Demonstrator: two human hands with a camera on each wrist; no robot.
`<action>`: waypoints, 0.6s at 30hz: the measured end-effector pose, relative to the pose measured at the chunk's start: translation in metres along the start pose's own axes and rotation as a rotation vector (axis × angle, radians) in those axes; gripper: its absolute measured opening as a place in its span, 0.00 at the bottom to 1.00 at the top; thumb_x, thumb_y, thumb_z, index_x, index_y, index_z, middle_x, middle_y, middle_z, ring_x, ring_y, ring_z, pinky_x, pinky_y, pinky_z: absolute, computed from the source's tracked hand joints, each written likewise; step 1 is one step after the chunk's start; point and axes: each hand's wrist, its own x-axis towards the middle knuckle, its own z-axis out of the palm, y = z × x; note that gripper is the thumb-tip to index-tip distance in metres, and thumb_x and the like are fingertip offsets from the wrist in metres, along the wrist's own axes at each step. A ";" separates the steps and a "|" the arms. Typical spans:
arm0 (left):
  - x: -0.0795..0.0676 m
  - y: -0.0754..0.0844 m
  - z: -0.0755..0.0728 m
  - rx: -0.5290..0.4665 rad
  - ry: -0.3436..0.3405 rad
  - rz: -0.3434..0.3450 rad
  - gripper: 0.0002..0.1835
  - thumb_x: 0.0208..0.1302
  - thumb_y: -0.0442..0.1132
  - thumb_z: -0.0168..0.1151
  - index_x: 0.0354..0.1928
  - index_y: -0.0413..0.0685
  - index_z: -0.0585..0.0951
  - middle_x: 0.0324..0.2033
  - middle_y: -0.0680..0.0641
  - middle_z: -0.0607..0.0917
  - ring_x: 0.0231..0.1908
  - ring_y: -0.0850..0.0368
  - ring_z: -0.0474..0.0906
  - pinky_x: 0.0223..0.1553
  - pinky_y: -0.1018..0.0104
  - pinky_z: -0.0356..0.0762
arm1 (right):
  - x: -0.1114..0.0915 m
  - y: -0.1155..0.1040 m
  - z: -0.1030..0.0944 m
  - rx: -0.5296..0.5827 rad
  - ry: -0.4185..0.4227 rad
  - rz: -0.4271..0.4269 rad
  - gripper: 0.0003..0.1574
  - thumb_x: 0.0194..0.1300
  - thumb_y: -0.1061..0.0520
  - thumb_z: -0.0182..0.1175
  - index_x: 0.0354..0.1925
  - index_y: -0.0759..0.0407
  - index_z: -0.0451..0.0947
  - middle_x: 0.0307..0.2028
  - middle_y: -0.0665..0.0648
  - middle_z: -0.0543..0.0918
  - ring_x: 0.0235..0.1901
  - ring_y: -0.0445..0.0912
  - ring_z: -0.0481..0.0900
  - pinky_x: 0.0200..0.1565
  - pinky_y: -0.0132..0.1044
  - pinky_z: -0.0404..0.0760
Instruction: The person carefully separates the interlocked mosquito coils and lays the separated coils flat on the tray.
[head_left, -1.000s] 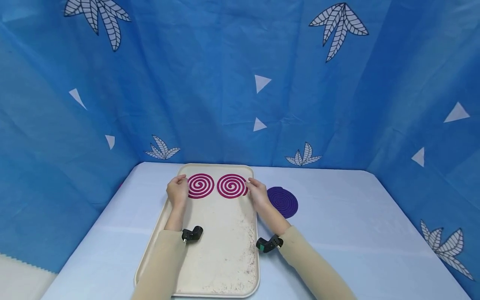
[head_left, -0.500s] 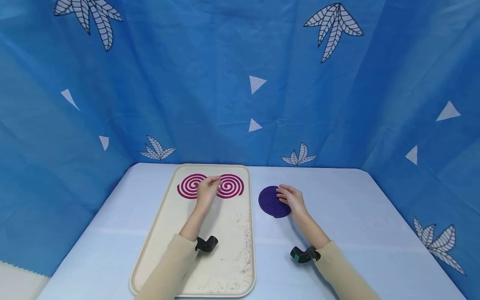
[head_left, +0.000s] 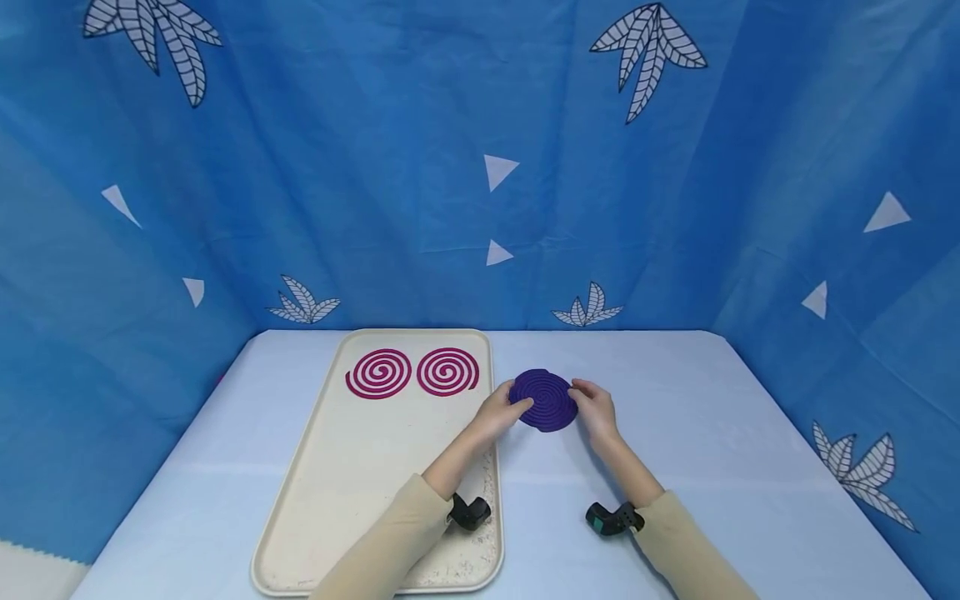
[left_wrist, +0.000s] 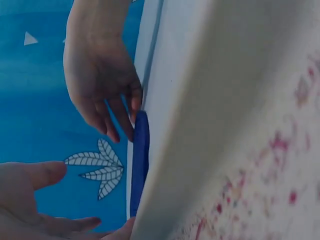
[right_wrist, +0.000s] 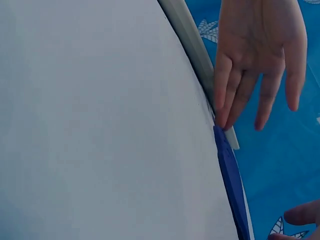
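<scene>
A flat, round, purple mosquito coil (head_left: 547,404), its rings packed tight, lies on the white table just right of the tray. My left hand (head_left: 495,412) is at its left edge, fingertips by the rim and thumb above the top. At the opposite edge, my right hand (head_left: 595,411) has its fingertips right at the rim. In the left wrist view the coil (left_wrist: 140,160) appears edge-on, with the right hand (left_wrist: 105,80) reaching down to one end, fingers loosely extended. The right wrist view has the left hand (right_wrist: 260,60) with long, straight fingers meeting the coil's edge (right_wrist: 231,180).
A cream tray (head_left: 375,467) with a raised rim fills the left-middle of the table (head_left: 675,467). Two magenta mosquito coils, a left one (head_left: 378,373) and a right one (head_left: 447,372), lie at its far end. Reddish specks mark its surface. A blue curtain (head_left: 405,167) encloses the table.
Both hands have left the magenta coils. The right hand went first to the purple coil, then the left crossed over to its left side. The view has turned slightly right.
</scene>
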 end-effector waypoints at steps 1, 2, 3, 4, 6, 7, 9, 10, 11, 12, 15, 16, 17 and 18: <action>0.001 0.000 0.002 0.002 0.010 0.002 0.34 0.68 0.44 0.52 0.69 0.33 0.58 0.66 0.29 0.65 0.67 0.34 0.61 0.66 0.42 0.63 | -0.001 0.000 0.001 0.004 -0.001 0.003 0.27 0.68 0.62 0.48 0.62 0.74 0.65 0.61 0.75 0.69 0.63 0.63 0.66 0.68 0.52 0.65; 0.001 0.000 0.003 -0.005 0.022 0.002 0.33 0.68 0.44 0.52 0.69 0.33 0.58 0.65 0.29 0.66 0.66 0.34 0.62 0.66 0.41 0.64 | -0.001 0.000 0.001 0.004 0.001 0.006 0.26 0.68 0.63 0.49 0.61 0.74 0.66 0.61 0.74 0.70 0.62 0.62 0.67 0.67 0.51 0.66; 0.002 0.000 0.004 -0.011 0.039 0.001 0.33 0.68 0.44 0.52 0.69 0.33 0.59 0.64 0.28 0.67 0.66 0.34 0.63 0.65 0.41 0.65 | -0.001 0.001 0.001 0.004 0.009 0.009 0.25 0.67 0.63 0.49 0.61 0.73 0.67 0.60 0.74 0.71 0.61 0.61 0.69 0.66 0.49 0.68; 0.002 0.000 0.004 -0.017 0.059 -0.007 0.32 0.68 0.44 0.52 0.68 0.34 0.61 0.63 0.28 0.68 0.64 0.34 0.65 0.64 0.42 0.67 | -0.001 0.001 0.001 0.009 0.020 0.012 0.25 0.67 0.64 0.50 0.60 0.73 0.68 0.59 0.73 0.72 0.59 0.60 0.71 0.64 0.47 0.70; 0.003 -0.001 0.004 -0.062 0.097 -0.038 0.30 0.67 0.44 0.53 0.67 0.36 0.64 0.61 0.29 0.70 0.62 0.35 0.68 0.62 0.44 0.70 | 0.000 0.002 0.001 0.025 0.036 0.028 0.24 0.65 0.65 0.52 0.59 0.72 0.69 0.54 0.71 0.74 0.53 0.55 0.73 0.58 0.40 0.74; 0.003 -0.001 0.004 -0.086 0.112 -0.054 0.29 0.67 0.44 0.53 0.66 0.37 0.65 0.59 0.30 0.72 0.60 0.36 0.70 0.60 0.45 0.72 | 0.001 0.002 0.000 0.039 0.038 0.036 0.25 0.64 0.66 0.53 0.59 0.72 0.68 0.52 0.69 0.75 0.50 0.51 0.73 0.54 0.35 0.75; 0.004 -0.002 0.004 -0.130 0.138 -0.074 0.27 0.66 0.43 0.54 0.65 0.39 0.68 0.58 0.32 0.74 0.58 0.39 0.72 0.59 0.48 0.74 | 0.002 0.002 0.000 0.066 0.041 0.048 0.26 0.62 0.68 0.55 0.60 0.71 0.68 0.47 0.65 0.75 0.43 0.45 0.73 0.45 0.28 0.75; 0.004 -0.002 0.003 -0.147 0.146 -0.085 0.26 0.66 0.43 0.54 0.64 0.39 0.69 0.56 0.33 0.75 0.56 0.40 0.73 0.58 0.49 0.75 | 0.002 0.002 -0.001 0.080 0.039 0.056 0.28 0.61 0.69 0.56 0.60 0.71 0.68 0.46 0.62 0.74 0.40 0.42 0.72 0.41 0.24 0.75; 0.005 -0.003 0.003 -0.156 0.156 -0.086 0.26 0.66 0.42 0.55 0.63 0.39 0.70 0.56 0.33 0.75 0.55 0.41 0.74 0.57 0.50 0.75 | 0.002 0.002 -0.001 0.096 0.035 0.067 0.29 0.60 0.70 0.57 0.61 0.70 0.67 0.46 0.60 0.73 0.38 0.39 0.70 0.37 0.22 0.74; 0.005 -0.003 0.003 -0.162 0.164 -0.088 0.25 0.65 0.42 0.55 0.62 0.39 0.71 0.54 0.34 0.76 0.54 0.41 0.75 0.56 0.51 0.75 | 0.002 0.002 -0.001 0.115 0.027 0.077 0.31 0.59 0.70 0.58 0.62 0.70 0.66 0.47 0.61 0.73 0.36 0.37 0.70 0.35 0.21 0.74; 0.006 -0.005 0.003 -0.176 0.196 -0.087 0.22 0.65 0.41 0.56 0.59 0.40 0.74 0.54 0.36 0.78 0.55 0.43 0.75 0.57 0.51 0.75 | 0.001 0.002 0.000 0.206 -0.035 0.113 0.35 0.61 0.71 0.57 0.66 0.70 0.60 0.57 0.72 0.71 0.32 0.31 0.75 0.31 0.19 0.76; 0.006 -0.006 0.003 -0.192 0.205 -0.088 0.22 0.65 0.40 0.56 0.59 0.40 0.75 0.54 0.36 0.79 0.55 0.43 0.75 0.58 0.51 0.74 | 0.001 0.001 0.000 0.239 -0.058 0.123 0.36 0.62 0.71 0.56 0.67 0.70 0.59 0.60 0.75 0.69 0.31 0.29 0.77 0.30 0.18 0.77; 0.006 -0.005 0.002 -0.210 0.217 -0.085 0.21 0.64 0.39 0.56 0.58 0.39 0.75 0.54 0.36 0.79 0.56 0.43 0.75 0.58 0.51 0.74 | 0.000 -0.001 0.000 0.271 -0.079 0.131 0.37 0.63 0.70 0.56 0.68 0.70 0.56 0.63 0.76 0.66 0.29 0.29 0.79 0.27 0.19 0.76; 0.006 -0.005 0.001 -0.229 0.225 -0.082 0.21 0.64 0.38 0.56 0.58 0.39 0.76 0.55 0.36 0.79 0.56 0.43 0.74 0.59 0.51 0.73 | -0.001 -0.003 0.000 0.304 -0.101 0.138 0.38 0.63 0.71 0.55 0.70 0.69 0.54 0.64 0.77 0.64 0.27 0.30 0.80 0.26 0.19 0.77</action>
